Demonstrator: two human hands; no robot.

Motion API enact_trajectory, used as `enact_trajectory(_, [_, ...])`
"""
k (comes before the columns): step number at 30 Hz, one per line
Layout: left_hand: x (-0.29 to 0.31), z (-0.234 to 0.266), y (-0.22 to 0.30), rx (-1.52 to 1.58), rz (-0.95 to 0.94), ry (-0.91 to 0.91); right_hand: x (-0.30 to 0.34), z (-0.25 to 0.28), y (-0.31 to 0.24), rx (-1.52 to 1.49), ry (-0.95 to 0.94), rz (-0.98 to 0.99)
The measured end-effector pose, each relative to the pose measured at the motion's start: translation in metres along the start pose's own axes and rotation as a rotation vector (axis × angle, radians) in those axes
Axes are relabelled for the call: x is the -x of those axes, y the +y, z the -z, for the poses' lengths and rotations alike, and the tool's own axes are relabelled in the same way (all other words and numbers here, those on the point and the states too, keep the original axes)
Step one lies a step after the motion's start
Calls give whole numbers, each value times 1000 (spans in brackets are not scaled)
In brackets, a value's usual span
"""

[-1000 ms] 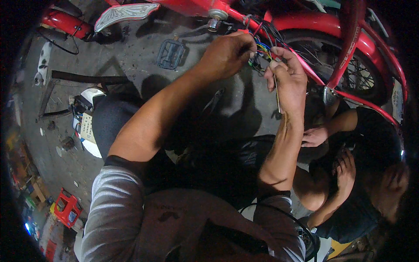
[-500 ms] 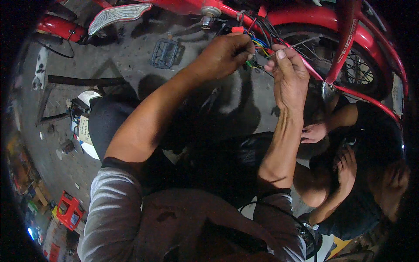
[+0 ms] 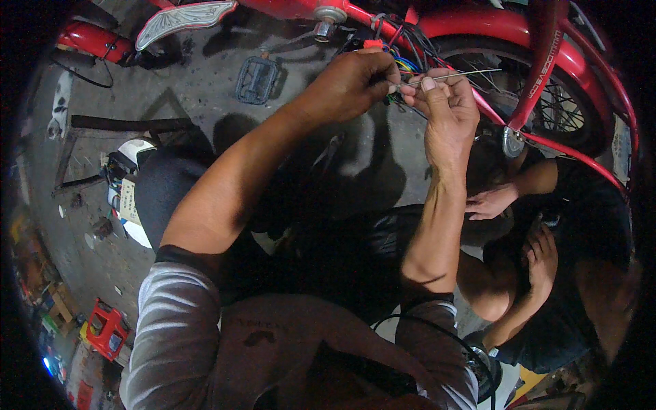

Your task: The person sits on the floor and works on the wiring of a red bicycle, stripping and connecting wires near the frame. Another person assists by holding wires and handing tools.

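Observation:
Both my hands are raised together beside the red frame (image 3: 478, 101) of a pedal bike. My left hand (image 3: 359, 82) is closed in a pinch; what its fingertips grip is too small to make out. Between the thumb and fingers of my right hand (image 3: 447, 106) is a thin, stiff, pale wire (image 3: 478, 72). One end sticks out to the right past the knuckles, and the other reaches toward my left fingertips. Just behind the hands, a bundle of coloured wires (image 3: 406, 63) hangs from the frame, with an orange-red connector (image 3: 373, 44) on its left.
A spoked wheel (image 3: 564, 113) stands at far right. Left of my hands is a black pedal (image 3: 257, 80). A co-worker crouches at right, one hand (image 3: 493, 202) near my right forearm. A white unit with exposed wires (image 3: 130, 195) and a red stool (image 3: 104, 329) are at left.
My right hand has shifted slightly left, closer to my left hand. The thin wire now juts out to the right across its fingers. My left hand keeps its pinch.

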State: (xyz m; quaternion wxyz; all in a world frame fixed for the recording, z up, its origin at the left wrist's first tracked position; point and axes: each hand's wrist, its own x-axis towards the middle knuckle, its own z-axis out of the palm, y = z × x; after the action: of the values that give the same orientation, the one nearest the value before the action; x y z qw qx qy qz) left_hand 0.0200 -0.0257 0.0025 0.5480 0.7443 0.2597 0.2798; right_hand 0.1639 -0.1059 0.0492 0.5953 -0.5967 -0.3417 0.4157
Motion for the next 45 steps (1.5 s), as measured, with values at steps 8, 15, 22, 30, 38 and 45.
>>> enact_trajectory(8, [0,-1,-3,67,13,-18,1,0,1,29,-11,16])
enact_trajectory(15, [0,0,-1,-49,-47,-14,0,0,1,58,-17,6])
enact_trajectory(22, [1,1,1,-132,-91,24,1,1,2,95,-37,31])
enact_trajectory(30, [2,3,1,-166,-96,39,3,-6,4,61,60,24])
enact_trajectory(38, [2,0,-6,128,35,-4,3,-8,9,-97,121,-42])
enact_trajectory(45, [0,1,-4,245,69,4,0,-6,15,-270,164,-126])
